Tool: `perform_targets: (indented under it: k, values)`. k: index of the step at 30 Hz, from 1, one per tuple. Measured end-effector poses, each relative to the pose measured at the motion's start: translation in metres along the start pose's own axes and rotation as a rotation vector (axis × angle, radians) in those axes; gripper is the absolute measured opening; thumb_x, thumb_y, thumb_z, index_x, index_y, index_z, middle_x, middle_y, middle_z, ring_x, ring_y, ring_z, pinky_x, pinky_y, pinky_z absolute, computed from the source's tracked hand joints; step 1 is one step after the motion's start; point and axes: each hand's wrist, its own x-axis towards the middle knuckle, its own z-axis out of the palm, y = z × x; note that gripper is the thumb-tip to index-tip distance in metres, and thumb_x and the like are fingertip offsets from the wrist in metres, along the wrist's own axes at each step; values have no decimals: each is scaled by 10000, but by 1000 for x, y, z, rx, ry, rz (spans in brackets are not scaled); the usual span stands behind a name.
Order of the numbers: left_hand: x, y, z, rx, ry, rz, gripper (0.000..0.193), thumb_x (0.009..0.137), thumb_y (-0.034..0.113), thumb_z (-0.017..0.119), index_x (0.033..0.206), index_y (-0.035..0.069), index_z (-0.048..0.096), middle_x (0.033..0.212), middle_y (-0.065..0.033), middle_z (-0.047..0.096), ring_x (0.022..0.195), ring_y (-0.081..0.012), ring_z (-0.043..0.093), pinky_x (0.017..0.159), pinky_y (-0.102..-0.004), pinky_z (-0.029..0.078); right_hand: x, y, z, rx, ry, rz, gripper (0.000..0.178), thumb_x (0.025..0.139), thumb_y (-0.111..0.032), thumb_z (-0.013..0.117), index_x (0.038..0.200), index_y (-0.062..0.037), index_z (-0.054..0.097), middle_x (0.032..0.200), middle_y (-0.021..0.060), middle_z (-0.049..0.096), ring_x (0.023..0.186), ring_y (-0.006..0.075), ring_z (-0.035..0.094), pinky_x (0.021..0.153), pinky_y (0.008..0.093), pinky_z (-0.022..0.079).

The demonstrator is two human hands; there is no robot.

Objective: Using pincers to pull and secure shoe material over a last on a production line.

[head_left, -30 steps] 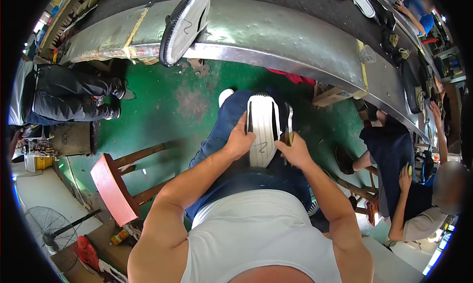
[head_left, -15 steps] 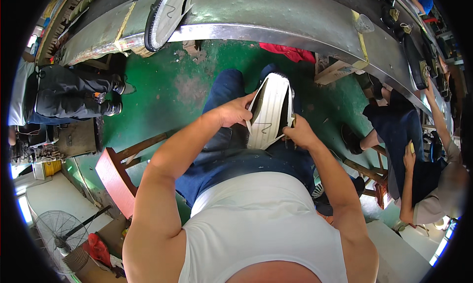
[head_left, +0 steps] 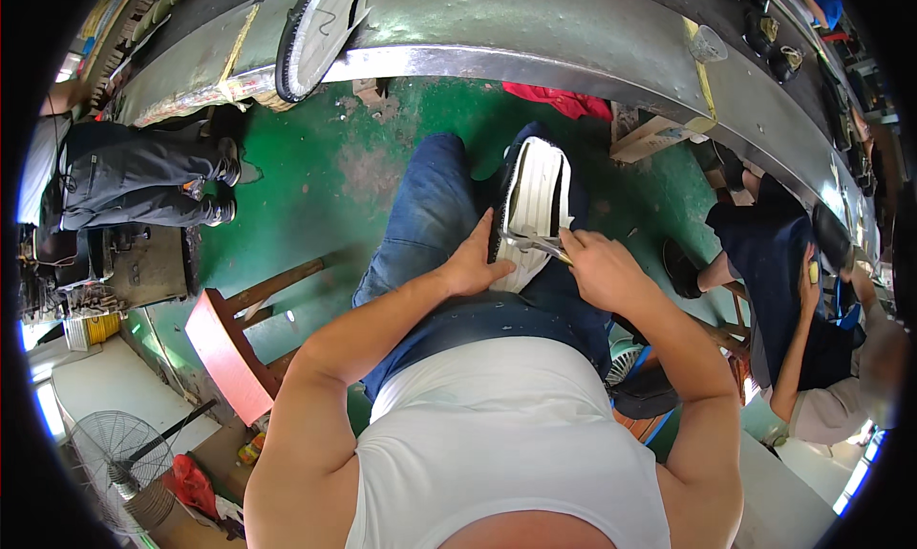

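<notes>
On my lap lies a shoe [head_left: 538,181] with its pale underside up, a white lining showing lines along it and a dark stitched edge on its left. My left hand [head_left: 470,265] is closed on the shoe's left side near its close end, the thumb lying across the white. My right hand [head_left: 600,270] is wrapped round the handles of a metal hand tool [head_left: 528,240], whose kind, pincers or scissors, is hard to make out. The tool's metal end lies across the white underside, close to my left hand's fingertips.
A second such shoe [head_left: 323,35] rests on the metal workbench [head_left: 497,28] ahead. A clear cup [head_left: 707,44] stands on the bench's right. A wooden stool [head_left: 229,358] is at my left, with a fan [head_left: 119,463] behind. A co-worker [head_left: 821,358] sits at right; another person's legs [head_left: 143,176] are at left.
My right hand has moved up and brought the metal tool across the shoe. The shoe has turned and tilted, and my left hand has slid down toward its close end.
</notes>
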Motion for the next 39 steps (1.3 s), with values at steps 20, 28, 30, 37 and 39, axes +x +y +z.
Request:
perform_targets:
  k: [20,28,30,37,39]
  values:
    - [35,-25,17,2,645,-62,506,1061,309,310,1336,-51,537,1269,-319,576,1195,-460,549,1042,-442,429,24,7,10,101,83,-48,440,869,-126,615,1247,80,524,1072,296,623,992,430,619,882,454,509]
    - [34,-19,11,246,488,316,551,1030,214,417,1526,21,277,1539,-295,288,1349,-448,408,1084,-414,402,52,28,21,-48,51,87,316,883,-151,624,1143,18,564,958,217,646,897,390,645,794,452,527]
    - [32,-4,7,261,454,324,567,1023,215,434,1547,86,260,1542,-314,257,1335,-473,414,1086,-425,401,49,45,53,112,306,45,280,887,-178,633,1098,-9,561,941,187,651,861,397,646,746,468,525]
    - [40,7,-16,490,195,219,597,1013,213,451,1559,133,224,1503,-398,228,1325,-488,416,1080,-456,403,59,53,-23,481,-78,163,302,942,-303,601,962,-2,610,794,240,633,795,442,634,706,468,508]
    - [36,27,-18,497,144,187,609,1013,230,453,1563,139,207,1490,-422,220,1317,-496,421,1076,-457,408,65,49,-10,358,159,42,316,957,-312,578,979,2,607,808,249,636,789,453,631,702,482,506]
